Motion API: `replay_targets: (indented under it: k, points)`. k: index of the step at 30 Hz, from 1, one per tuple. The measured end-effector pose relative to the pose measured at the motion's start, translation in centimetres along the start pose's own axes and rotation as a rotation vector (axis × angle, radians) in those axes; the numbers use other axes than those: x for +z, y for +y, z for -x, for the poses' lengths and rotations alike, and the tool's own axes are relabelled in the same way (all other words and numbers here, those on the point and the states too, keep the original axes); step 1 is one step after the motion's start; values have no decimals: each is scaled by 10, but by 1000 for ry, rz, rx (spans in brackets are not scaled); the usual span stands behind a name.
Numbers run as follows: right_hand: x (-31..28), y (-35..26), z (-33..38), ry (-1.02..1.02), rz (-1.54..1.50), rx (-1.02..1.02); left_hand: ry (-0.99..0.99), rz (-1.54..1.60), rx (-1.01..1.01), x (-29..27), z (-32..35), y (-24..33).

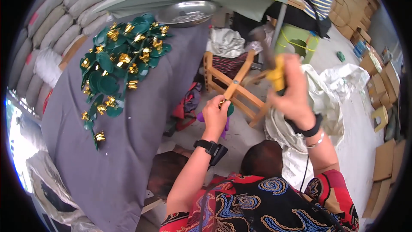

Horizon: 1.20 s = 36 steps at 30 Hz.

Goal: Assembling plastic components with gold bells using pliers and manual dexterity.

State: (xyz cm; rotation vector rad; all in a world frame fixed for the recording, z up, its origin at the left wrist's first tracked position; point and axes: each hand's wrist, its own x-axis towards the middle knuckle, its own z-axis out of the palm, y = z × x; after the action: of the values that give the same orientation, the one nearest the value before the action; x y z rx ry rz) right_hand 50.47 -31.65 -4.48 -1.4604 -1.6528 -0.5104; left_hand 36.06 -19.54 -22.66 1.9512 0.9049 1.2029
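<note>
My left hand [216, 116] is closed on a small green-and-gold piece [231, 109], pinching it at the end of a wooden bar that belongs to a crossed wooden frame [234, 87]. Most of the piece is hidden by the fingers. My right hand [296, 92] grips a hammer [277, 73] with a yellow handle and dark head, raised to the right of the frame and blurred by motion. On the grey-covered table to the left lies a pile of green discs with gold bows [107, 84].
A shiny metal bowl [187, 13] with small pieces in it sits at the table's far end. White sacking [326, 99] lies on the floor at right, near a green bin [296, 45]. Cardboard boxes [384, 161] line the right side. Stacked sacks [64, 17] stand at left.
</note>
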Motion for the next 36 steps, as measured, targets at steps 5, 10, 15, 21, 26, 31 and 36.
replay_targets:
  k: [5, 10, 15, 21, 26, 31, 36]
  points:
    - [-86, -5, 11, 296, -211, 297, -297, 634, -203, 56, -36, 74]
    - [-101, -17, 43, 297, -186, 214, -449, 539, 53, 66, -46, 120]
    - [-89, 5, 65, 225, -231, 129, 86, -31, 277, -57, -26, 119]
    - [-17, -8, 45, 168, -549, 152, 621, -849, 70, -272, 9, 96]
    - [7, -49, 10, 58, -541, 69, 397, -1183, -433, -343, 23, 69]
    - [16, -46, 4, 29, -461, 62, 575, -800, -125, -303, 16, 100]
    - [8, -40, -9, 16, -438, 64, 43, 551, -415, -166, -4, 84]
